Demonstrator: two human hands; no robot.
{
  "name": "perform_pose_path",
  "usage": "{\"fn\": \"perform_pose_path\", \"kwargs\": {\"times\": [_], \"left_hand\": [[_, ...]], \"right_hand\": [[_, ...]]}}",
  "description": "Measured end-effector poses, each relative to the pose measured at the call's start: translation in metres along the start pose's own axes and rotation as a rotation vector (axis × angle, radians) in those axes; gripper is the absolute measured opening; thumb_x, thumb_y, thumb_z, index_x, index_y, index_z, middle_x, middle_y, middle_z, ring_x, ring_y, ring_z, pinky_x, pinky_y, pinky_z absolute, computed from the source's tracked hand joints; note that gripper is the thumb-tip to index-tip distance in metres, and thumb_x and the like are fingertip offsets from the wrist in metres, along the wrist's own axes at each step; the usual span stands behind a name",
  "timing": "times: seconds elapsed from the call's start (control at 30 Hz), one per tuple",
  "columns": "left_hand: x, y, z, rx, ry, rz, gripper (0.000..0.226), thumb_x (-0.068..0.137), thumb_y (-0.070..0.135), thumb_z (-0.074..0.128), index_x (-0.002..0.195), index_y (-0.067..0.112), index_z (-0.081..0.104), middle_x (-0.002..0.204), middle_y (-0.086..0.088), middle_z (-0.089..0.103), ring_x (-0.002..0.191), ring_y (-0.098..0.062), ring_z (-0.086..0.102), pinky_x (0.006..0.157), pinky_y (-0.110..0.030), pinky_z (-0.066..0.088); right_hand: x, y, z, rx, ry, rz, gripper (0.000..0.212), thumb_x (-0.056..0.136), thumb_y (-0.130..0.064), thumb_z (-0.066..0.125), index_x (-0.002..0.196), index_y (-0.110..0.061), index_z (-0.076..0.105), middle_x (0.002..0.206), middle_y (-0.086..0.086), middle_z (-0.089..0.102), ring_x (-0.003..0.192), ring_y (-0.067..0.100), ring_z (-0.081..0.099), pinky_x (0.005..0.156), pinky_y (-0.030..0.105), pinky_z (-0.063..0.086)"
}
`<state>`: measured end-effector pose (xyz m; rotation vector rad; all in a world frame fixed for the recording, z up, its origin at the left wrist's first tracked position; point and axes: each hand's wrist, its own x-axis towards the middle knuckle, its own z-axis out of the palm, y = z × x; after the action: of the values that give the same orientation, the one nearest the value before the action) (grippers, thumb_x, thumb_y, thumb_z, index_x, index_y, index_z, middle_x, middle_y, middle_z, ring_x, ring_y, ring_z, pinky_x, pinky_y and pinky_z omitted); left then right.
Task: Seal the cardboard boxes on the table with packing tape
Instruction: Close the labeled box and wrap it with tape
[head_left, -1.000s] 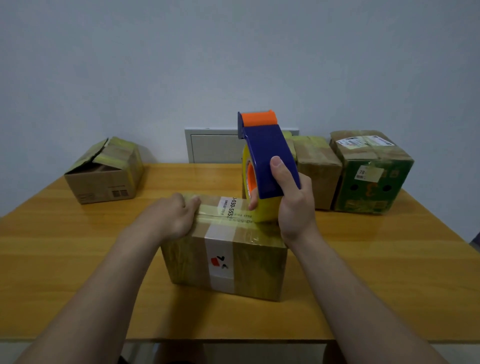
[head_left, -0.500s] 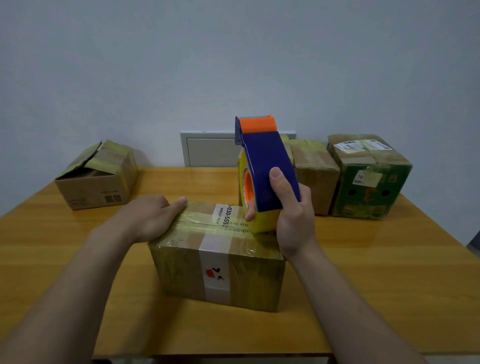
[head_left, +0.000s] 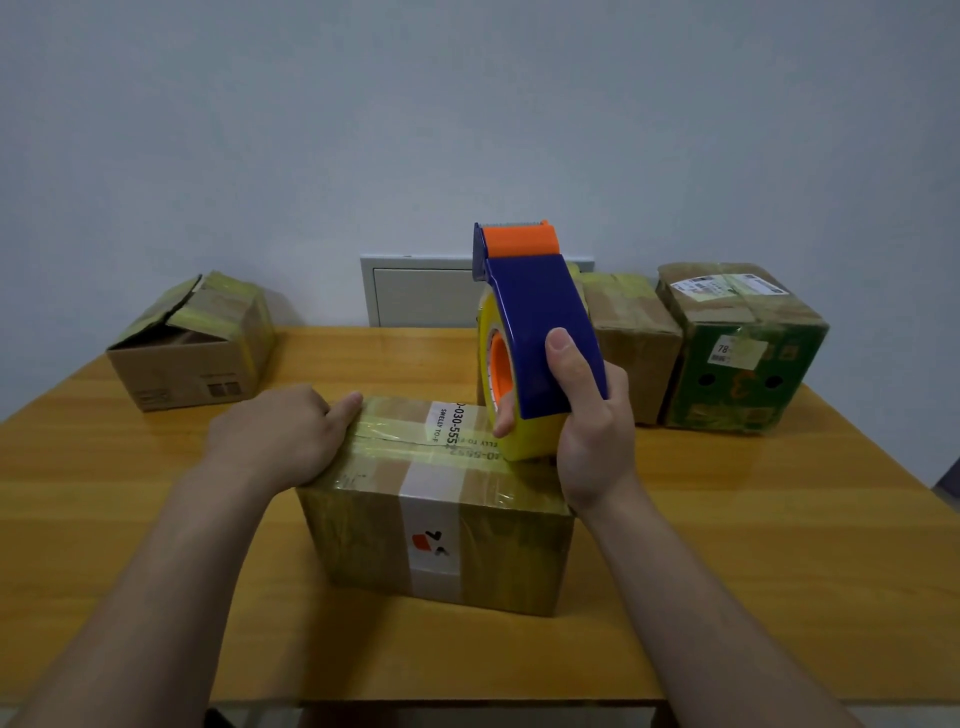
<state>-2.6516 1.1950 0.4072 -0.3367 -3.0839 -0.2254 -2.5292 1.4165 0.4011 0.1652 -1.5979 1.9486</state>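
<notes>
1. Right hand (head_left: 589, 415) is wrapped tight around a blue and orange tape dispenser (head_left: 535, 332), its yellow tape roll (head_left: 524, 436) resting on top of the brown cardboard box (head_left: 441, 499) mid-table.
2. Left hand (head_left: 275, 436), fingers loosely curled and holding nothing, presses the box's left top edge.
3. Three more taped boxes sit along the back of the wooden table (head_left: 779, 545).

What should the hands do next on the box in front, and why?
Probably tear the tape off at the right edge: the right hand holds the tape dispenser tipped up at that end of the front box, a yellow strip already crosses its top, and the left hand steadies it.
</notes>
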Motion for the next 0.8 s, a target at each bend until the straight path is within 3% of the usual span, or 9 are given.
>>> {"fn": "perform_pose_path", "kwargs": {"times": [0.07, 0.2, 0.33, 0.4, 0.47, 0.57, 0.63, 0.73, 0.8], "left_hand": [[-0.004, -0.003, -0.001, 0.039, -0.052, -0.006, 0.068, 0.101, 0.073, 0.023, 0.078, 0.023, 0.063, 0.082, -0.002, 0.064, 0.082, -0.025, 0.063, 0.08, -0.041, 0.055], [-0.01, -0.007, 0.004, -0.012, 0.066, 0.092, 0.07, 0.105, 0.063, 0.031, 0.064, 0.015, 0.059, 0.064, -0.005, 0.061, 0.065, -0.024, 0.058, 0.057, -0.033, 0.041], [-0.019, -0.006, 0.002, -0.211, 0.062, 0.05, 0.064, 0.103, 0.06, 0.044, 0.062, 0.013, 0.058, 0.059, -0.007, 0.058, 0.062, -0.028, 0.059, 0.054, -0.033, 0.036], [-0.031, 0.004, -0.005, -0.08, 0.221, 0.025, 0.046, 0.102, 0.062, 0.047, 0.083, 0.022, 0.062, 0.076, -0.002, 0.063, 0.075, -0.029, 0.063, 0.059, -0.034, 0.042], [-0.05, 0.028, -0.013, -0.059, 0.345, 0.1, 0.034, 0.099, 0.061, 0.05, 0.111, 0.03, 0.054, 0.098, 0.001, 0.065, 0.093, -0.029, 0.064, 0.066, -0.036, 0.044], [-0.088, 0.081, -0.005, -0.058, 0.226, 0.309, 0.056, 0.093, 0.076, 0.039, 0.134, 0.039, 0.048, 0.127, 0.002, 0.062, 0.121, -0.025, 0.055, 0.09, -0.045, 0.046], [-0.108, 0.111, 0.007, 0.065, 0.08, 0.342, 0.083, 0.081, 0.092, 0.021, 0.14, 0.039, 0.047, 0.146, -0.003, 0.051, 0.139, -0.032, 0.038, 0.106, -0.058, 0.037], [-0.113, 0.138, 0.017, 0.054, 0.03, 0.252, 0.109, 0.069, 0.104, 0.015, 0.147, 0.032, 0.039, 0.158, -0.014, 0.037, 0.149, -0.04, 0.024, 0.114, -0.067, 0.028], [-0.11, 0.149, 0.018, 0.049, 0.05, 0.236, 0.098, 0.077, 0.098, 0.029, 0.145, 0.027, 0.038, 0.154, -0.019, 0.039, 0.146, -0.043, 0.029, 0.113, -0.066, 0.03]], "right_hand": [[0.002, -0.002, -0.003, -0.001, -0.022, -0.018, 0.041, 0.101, -0.041, 0.052, 0.108, -0.002, 0.065, 0.079, 0.022, 0.067, 0.059, 0.025, 0.065, 0.062, 0.03, 0.057], [0.008, -0.004, -0.005, -0.001, -0.015, -0.028, 0.041, 0.101, -0.041, 0.05, 0.102, -0.003, 0.068, 0.068, 0.013, 0.067, 0.057, 0.022, 0.065, 0.06, 0.026, 0.056], [0.008, 0.0, -0.001, -0.043, -0.033, -0.029, 0.042, 0.101, -0.044, 0.051, 0.105, -0.007, 0.069, 0.072, 0.018, 0.066, 0.058, 0.026, 0.065, 0.06, 0.03, 0.057], [0.005, 0.0, 0.0, -0.041, -0.022, -0.042, 0.032, 0.099, -0.049, 0.052, 0.097, -0.025, 0.074, 0.072, 0.014, 0.068, 0.06, 0.024, 0.066, 0.062, 0.029, 0.057], [0.002, -0.004, 0.0, -0.047, -0.014, -0.049, 0.03, 0.097, -0.051, 0.052, 0.093, -0.033, 0.075, 0.072, 0.008, 0.07, 0.061, 0.02, 0.067, 0.063, 0.028, 0.057], [0.001, -0.009, -0.004, -0.049, 0.057, -0.052, 0.034, 0.105, -0.042, 0.048, 0.088, -0.045, 0.077, 0.072, -0.008, 0.074, 0.064, 0.007, 0.071, 0.06, 0.019, 0.056], [0.001, -0.019, -0.008, -0.049, 0.152, -0.053, 0.04, 0.107, -0.037, 0.049, 0.082, -0.051, 0.077, 0.07, -0.015, 0.074, 0.062, 0.0, 0.07, 0.055, 0.015, 0.054], [0.007, -0.035, -0.023, -0.036, 0.345, -0.069, 0.037, 0.103, -0.044, 0.054, 0.076, -0.042, 0.079, 0.064, -0.01, 0.072, 0.056, 0.003, 0.068, 0.053, 0.018, 0.054], [0.011, -0.046, -0.037, -0.021, 0.402, -0.053, 0.04, 0.096, -0.054, 0.058, 0.084, -0.022, 0.078, 0.066, 0.003, 0.072, 0.057, 0.018, 0.069, 0.058, 0.031, 0.057]]}}
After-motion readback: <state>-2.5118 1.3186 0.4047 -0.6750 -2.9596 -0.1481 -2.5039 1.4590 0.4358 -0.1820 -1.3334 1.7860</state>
